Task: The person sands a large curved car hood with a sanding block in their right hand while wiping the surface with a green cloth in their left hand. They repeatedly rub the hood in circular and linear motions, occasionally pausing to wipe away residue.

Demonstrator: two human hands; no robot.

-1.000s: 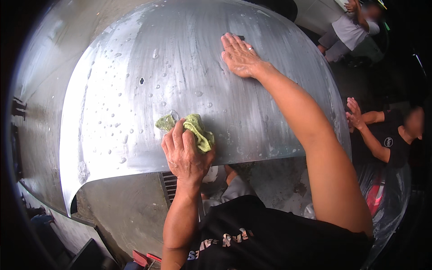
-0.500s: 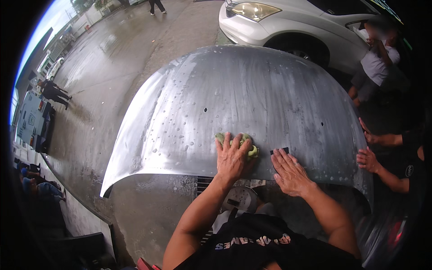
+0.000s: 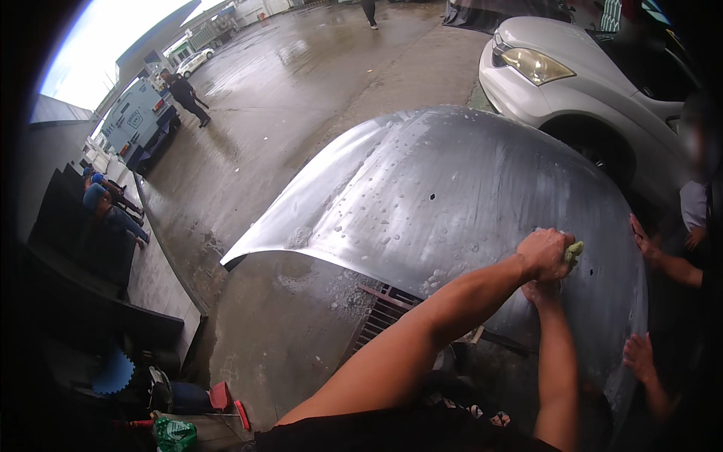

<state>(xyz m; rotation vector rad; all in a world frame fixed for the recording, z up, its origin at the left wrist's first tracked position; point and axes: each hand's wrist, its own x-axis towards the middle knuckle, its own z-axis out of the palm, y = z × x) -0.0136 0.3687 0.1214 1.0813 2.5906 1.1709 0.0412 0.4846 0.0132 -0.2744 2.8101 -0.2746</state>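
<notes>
A wet grey car hood, beaded with droplets and streaked, lies in front of me with a small dark hole near its middle. My left hand is closed in a fist over its right part, with a yellow-green cloth bulging out at the side. Just below it, close up against it, is my right hand. The left hand covers most of its fingers, so whether it holds anything is hidden. The black pad seen earlier under the right hand is out of sight.
Another person's hands touch the hood's right edge. Beyond it stands a white car. A floor grate lies below the hood's near edge. At lower left are a red dustpan and a blue disc. People and a truck are further left.
The view has swung left. My left hand has moved right, off its flat press, and now clutches the cloth beside my right hand. The black pad has gone out of sight.
</notes>
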